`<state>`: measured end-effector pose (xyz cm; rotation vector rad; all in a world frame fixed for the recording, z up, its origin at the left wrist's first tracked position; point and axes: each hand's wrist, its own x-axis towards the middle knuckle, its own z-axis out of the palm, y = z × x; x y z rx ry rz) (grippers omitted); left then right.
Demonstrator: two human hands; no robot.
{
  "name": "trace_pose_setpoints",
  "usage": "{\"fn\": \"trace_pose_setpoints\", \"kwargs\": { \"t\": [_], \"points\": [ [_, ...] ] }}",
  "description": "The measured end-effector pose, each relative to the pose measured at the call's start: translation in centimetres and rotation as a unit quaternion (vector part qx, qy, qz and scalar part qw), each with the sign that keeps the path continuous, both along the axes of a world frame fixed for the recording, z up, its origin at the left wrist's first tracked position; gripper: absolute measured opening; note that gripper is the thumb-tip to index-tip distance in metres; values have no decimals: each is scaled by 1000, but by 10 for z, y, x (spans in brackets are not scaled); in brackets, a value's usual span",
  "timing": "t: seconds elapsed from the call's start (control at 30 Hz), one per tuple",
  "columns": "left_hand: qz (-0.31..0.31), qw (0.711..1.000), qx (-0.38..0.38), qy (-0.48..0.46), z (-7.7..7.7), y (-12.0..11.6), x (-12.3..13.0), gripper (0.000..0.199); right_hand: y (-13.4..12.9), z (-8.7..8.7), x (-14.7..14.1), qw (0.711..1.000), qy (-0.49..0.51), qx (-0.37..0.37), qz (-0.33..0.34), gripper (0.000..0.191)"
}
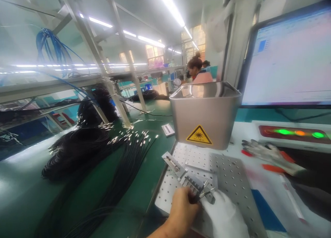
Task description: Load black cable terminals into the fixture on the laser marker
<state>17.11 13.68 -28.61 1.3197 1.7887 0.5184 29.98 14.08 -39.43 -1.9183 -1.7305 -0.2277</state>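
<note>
My bare left hand [182, 207] is closed, its thumb and fingers pinching black cables near their ends. Metal-tipped cable ends [206, 189] stick out between my two hands. My right hand [223, 212], in a white glove, is closed around the same cables from the right; its fingertips are partly hidden and blurred. Right in front of the hands sits a small slotted fixture [192, 183] with a row of dark notches. It rests on a perforated metal plate [232, 176], and a light metal bracket [173, 165] extends from its far left.
Behind the plate stands a metal housing [204, 117] with a yellow laser warning sign. Bundled black cables [129, 165] lie on the green table at left. To the right are a work glove [274, 157], a pen [292, 198], a lit control strip and a monitor [292, 59]. A person sits farther back.
</note>
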Motion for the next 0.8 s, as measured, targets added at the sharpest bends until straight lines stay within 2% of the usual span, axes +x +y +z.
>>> {"fn": "trace_pose_setpoints", "kwargs": {
  "t": [0.1, 0.17, 0.27, 0.4, 0.5, 0.57, 0.63, 0.7, 0.8],
  "points": [
    [-14, 1000, 13, -1, -4, 3, -3, 23, -1, 2, 0, 1000, 4, 9, -6, 25],
    [-26, 999, 10, -34, -4, 5, -7, 24, -1, 4, -1, 1000, 9, 18, -9, 25],
    [-39, 996, 8, -80, 3, 6, -15, 19, -1, 5, -3, 999, 9, 35, -13, 25],
    [-33, 997, 39, -52, 16, 3, -26, 20, -2, 6, -1, 999, 16, 31, -18, 26],
    [-7, 999, 35, -39, 19, 1, -32, 20, -4, 21, 8, 996, 59, -70, 20, 31],
    [6, 999, 34, -35, 18, -1, -33, 18, -5, 38, 13, 980, 100, -168, 46, 40],
    [5, 999, 40, -23, 16, -4, -32, 17, -5, 55, 13, 960, 125, -246, 43, 44],
    [-3, 999, 43, 4, 17, -7, -29, 20, -5, 68, 9, 952, 118, -283, 18, 43],
    [-11, 998, 29, 61, 23, -13, -25, 22, -6, 73, 4, 960, 74, -269, -7, 38]
  ]
}}
